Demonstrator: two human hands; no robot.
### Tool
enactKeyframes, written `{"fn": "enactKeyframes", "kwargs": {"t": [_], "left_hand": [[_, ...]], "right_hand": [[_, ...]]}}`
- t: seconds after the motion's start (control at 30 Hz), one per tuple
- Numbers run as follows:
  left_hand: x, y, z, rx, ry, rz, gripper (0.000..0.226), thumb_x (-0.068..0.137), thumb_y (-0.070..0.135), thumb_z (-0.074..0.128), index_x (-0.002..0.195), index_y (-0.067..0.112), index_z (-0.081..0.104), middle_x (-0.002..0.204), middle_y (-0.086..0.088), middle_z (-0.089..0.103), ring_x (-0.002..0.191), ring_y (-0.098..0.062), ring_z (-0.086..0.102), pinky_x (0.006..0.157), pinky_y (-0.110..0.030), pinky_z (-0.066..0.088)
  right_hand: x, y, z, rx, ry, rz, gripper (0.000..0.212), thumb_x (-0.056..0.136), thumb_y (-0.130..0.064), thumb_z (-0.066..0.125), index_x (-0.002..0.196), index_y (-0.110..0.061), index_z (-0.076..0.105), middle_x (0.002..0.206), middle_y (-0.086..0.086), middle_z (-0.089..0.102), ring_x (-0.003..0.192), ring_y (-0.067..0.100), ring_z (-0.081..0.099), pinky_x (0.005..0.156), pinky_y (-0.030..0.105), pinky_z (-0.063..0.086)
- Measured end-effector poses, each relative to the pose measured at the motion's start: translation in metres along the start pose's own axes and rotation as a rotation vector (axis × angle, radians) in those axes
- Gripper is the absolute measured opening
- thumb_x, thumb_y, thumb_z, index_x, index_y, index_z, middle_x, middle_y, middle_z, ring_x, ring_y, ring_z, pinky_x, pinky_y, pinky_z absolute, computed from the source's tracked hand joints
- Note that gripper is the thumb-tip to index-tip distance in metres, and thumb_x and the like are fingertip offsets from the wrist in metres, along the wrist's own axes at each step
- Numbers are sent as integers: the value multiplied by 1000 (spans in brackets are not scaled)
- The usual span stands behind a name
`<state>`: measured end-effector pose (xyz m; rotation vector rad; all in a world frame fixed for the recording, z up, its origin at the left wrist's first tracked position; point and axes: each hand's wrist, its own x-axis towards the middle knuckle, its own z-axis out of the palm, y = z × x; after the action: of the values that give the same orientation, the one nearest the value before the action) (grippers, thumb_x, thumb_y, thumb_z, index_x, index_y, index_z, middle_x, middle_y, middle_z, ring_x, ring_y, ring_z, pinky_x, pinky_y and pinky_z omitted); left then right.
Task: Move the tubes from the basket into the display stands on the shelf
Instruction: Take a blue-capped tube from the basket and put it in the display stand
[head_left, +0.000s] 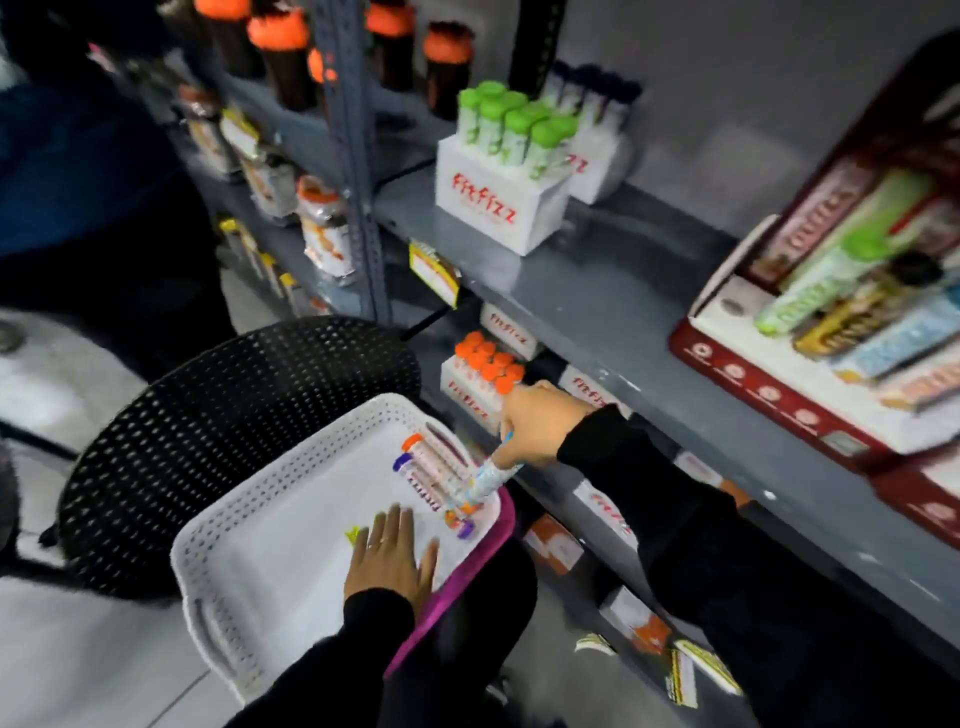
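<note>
A white perforated basket (249, 525) rests on my lap over a magenta tray. Inside it lie an orange-capped tube (434, 454), a purple-capped tube (421, 480) and a few more near its right corner. My right hand (535, 426) is shut on a light, blue-patterned tube (485, 480) just above the basket's right edge. My left hand (389, 556) lies flat with fingers spread on the basket floor. A white display stand with orange-capped tubes (480, 376) stands on the lower shelf just beyond my right hand. A stand with green-capped tubes (506, 171) is on the upper shelf.
A black mesh chair (234, 415) stands left of the basket. The grey shelf (597, 291) holds a red display box of tubes (852, 312) at the right and a dark-capped tube stand (597, 130) at the back. Orange-lidded jars fill the rack at the far left.
</note>
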<state>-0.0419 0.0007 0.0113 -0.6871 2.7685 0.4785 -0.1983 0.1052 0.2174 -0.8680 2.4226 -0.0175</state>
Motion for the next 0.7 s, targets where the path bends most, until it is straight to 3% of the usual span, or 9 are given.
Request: {"fn": "enactKeyframes", "kwargs": {"t": [0.03,0.13,0.3,0.43,0.53,0.6,0.7], "left_hand": [[8,11,-6,-1,41,47,88,78,58,1,136,3,37,144,-15,37,133,-30,33,110,-44,24],[29,47,-26,6,131,239,64,80,40,28,117,-6,56,123,-22,58,113,-37,55,94,-49,45],[48,126,-64,-14,298,522,62,83,37,32,126,-5,47,131,-25,50,121,-39,47,101,-42,21],[52,191,-83,-6,373,740,60,84,37,33,127,-4,46,136,-22,46,125,-38,42,107,-40,17],[47,235,-87,23,331,819,64,84,40,27,126,-3,48,135,-20,47,126,-36,42,111,-41,18],[39,260,-84,68,281,867,72,84,46,14,132,-1,41,142,-17,40,133,-32,32,112,-43,17],[34,284,-75,163,234,863,67,93,49,10,143,6,19,154,-9,15,141,-23,6,115,-37,1]], "right_hand": [[-14,6,-8,-11,53,-3,24,75,-23,73,69,-2,64,64,6,53,61,25,52,44,21,30],[-50,30,-25,-4,165,38,28,75,-25,74,98,-8,72,92,7,71,84,26,64,56,19,39],[-111,72,-47,155,281,151,17,78,-11,71,94,-15,73,68,-1,63,62,18,62,52,19,43],[-156,104,-54,166,401,242,16,84,-16,64,94,-16,76,81,-4,62,78,9,52,61,20,37],[-185,127,-53,210,470,359,22,84,-18,67,105,-15,72,87,-2,60,85,12,51,66,21,40],[-203,141,-49,244,525,464,31,83,-22,70,112,-13,65,101,5,61,99,19,52,79,27,43],[-226,160,-44,274,631,591,28,82,-24,72,107,-11,68,112,9,66,108,24,57,80,27,45]]}}
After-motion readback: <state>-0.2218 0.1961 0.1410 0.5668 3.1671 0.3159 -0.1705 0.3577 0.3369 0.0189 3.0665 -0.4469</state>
